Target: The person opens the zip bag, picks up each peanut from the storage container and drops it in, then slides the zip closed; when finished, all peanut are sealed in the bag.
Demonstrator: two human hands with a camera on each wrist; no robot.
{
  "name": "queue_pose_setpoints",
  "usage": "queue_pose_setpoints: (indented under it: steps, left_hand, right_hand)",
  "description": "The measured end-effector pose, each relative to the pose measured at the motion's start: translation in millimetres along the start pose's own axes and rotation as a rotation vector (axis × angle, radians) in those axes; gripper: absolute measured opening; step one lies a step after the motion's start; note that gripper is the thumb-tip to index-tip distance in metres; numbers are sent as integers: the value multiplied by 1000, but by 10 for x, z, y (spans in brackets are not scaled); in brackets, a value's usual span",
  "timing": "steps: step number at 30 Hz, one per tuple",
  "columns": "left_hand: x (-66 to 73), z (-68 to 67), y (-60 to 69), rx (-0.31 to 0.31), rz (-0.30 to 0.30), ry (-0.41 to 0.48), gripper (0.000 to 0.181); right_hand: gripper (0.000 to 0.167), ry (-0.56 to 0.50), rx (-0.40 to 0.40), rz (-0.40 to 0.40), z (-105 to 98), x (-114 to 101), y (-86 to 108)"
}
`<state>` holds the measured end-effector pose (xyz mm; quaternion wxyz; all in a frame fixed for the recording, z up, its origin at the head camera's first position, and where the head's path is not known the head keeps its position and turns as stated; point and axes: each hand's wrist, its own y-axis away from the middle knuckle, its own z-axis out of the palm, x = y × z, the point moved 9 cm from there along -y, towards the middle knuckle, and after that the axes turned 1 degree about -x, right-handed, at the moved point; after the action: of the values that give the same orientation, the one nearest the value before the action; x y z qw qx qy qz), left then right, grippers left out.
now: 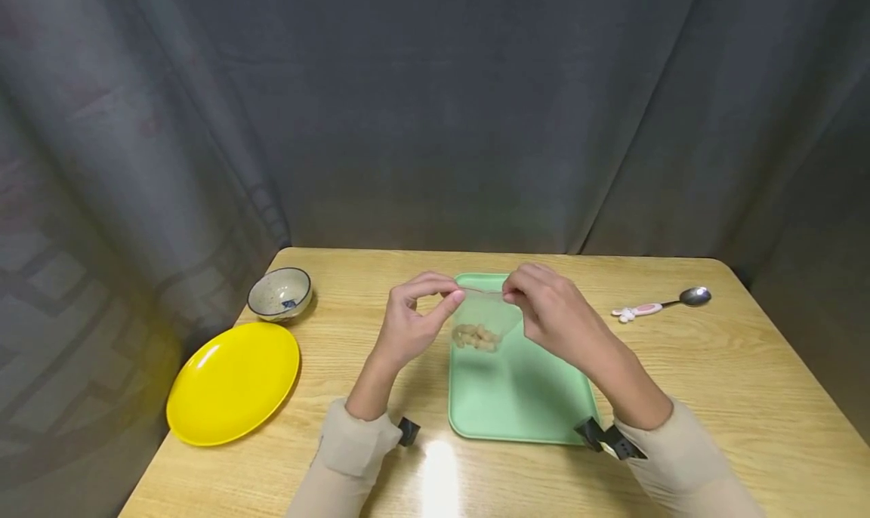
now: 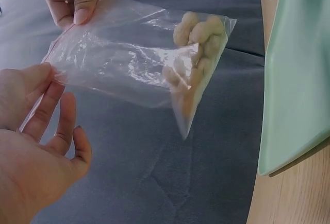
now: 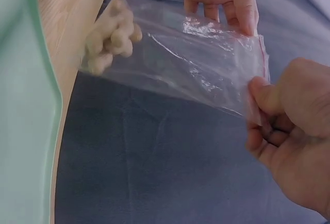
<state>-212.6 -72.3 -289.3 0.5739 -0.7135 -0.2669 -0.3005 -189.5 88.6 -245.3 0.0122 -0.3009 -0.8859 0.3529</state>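
Observation:
A clear zip bag (image 1: 485, 310) hangs above the green tray, with several peanuts (image 1: 477, 337) gathered at its bottom. Its reddish zip strip runs along the top edge between both hands. My left hand (image 1: 419, 318) pinches one top corner between thumb and index finger; in the left wrist view its other fingers are spread loosely. The opposite top corner is pinched by my right hand (image 1: 550, 306), whose fingers curl in behind the thumb (image 3: 264, 94). The peanuts look pale and knobbly in the left wrist view, lying along the bag's bottom seam. Whether the zip is sealed I cannot tell.
Under the bag lies the green tray (image 1: 516, 412) on a wooden table (image 1: 748, 374). To the left are a yellow plate (image 1: 234, 382) and a patterned bowl (image 1: 280, 291). A spoon (image 1: 693, 297) with a rabbit handle lies at right. Grey curtains (image 1: 435, 125) hang behind.

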Motion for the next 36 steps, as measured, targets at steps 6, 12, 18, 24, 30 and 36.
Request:
queue_pose_setpoints:
  steps: [6,12,18,24,30,36]
  left_hand:
    - [-13,-6,-4,4,-1,2,8]
    - [1,5,-14,-4,8,4,7]
    - [-16,37,-1,-11,-3,8,7]
    - [-29,4,4,5,-15,7,6]
    - [-28,36,5,-6,-11,10,6]
    - [-10,71,6,-17,8,-4,8]
  right_hand:
    - [16,-59,-35,34,-28,36,59]
    - [20,-64,31,16,-65,46,97]
    - [22,-76,68,17,-92,62,132]
    - [27,-114,30,4,-77,72,181]
    - [31,-79,77,30,-117,111,219]
    - [24,12,25,80,-47,101,138]
